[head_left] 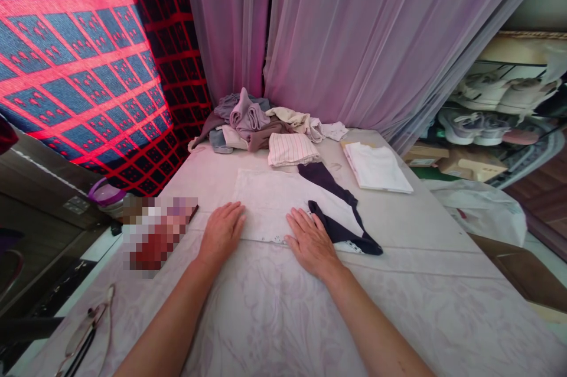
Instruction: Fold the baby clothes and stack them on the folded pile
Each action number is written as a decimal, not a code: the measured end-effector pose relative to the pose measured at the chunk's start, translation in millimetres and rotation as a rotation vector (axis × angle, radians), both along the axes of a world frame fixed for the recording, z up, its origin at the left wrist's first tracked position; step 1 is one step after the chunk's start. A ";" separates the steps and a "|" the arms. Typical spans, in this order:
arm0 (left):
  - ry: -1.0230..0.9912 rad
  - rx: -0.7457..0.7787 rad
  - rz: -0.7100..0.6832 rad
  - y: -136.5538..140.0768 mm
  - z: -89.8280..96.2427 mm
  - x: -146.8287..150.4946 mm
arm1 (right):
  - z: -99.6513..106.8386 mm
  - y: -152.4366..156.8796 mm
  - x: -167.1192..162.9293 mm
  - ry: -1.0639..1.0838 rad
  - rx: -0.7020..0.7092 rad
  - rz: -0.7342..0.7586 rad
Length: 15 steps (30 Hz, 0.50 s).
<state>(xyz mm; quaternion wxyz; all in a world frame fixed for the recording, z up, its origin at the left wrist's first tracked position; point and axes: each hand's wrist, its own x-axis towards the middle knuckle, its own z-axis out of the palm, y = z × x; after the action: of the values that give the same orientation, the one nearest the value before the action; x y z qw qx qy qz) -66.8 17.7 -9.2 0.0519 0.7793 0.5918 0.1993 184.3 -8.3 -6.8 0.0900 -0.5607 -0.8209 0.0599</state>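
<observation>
The shirt [268,197] lies flat on the sheet [274,312], directly ahead of the person, with its long axis running left to right across the body. Its plain white end is on the left; the dark sleeves [330,185] are at the right, where the near one trails a little closer to the person. The near edge, with small dark marks along part of it, runs between the two hands.

The left hand [221,232] is at the near left corner, fingers stretched forward beside the white end and thumb by the edge. The right hand [310,241] rests over the near edge just where white meets dark, so it is the nearer of the two to the sleeves. Both hands are palm down with fingers extended, and neither appears to grip anything; how hard they press cannot be told.

Most of the shirt's width reaches away from the person, beyond the fingertips. Past its far edge sits a striped cloth [292,149], with a white stack [378,167] off to the far right.
</observation>
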 end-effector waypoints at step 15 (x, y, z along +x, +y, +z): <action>0.244 -0.271 0.099 32.8 42.6 -6.4 | -3.9 0.5 -1.0 0.010 0.009 -0.001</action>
<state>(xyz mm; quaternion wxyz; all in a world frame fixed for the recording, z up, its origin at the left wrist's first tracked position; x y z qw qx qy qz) -73.2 50.5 33.4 0.0743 0.7536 0.6527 0.0243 183.3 -7.8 -10.7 0.0966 -0.5605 -0.8204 0.0589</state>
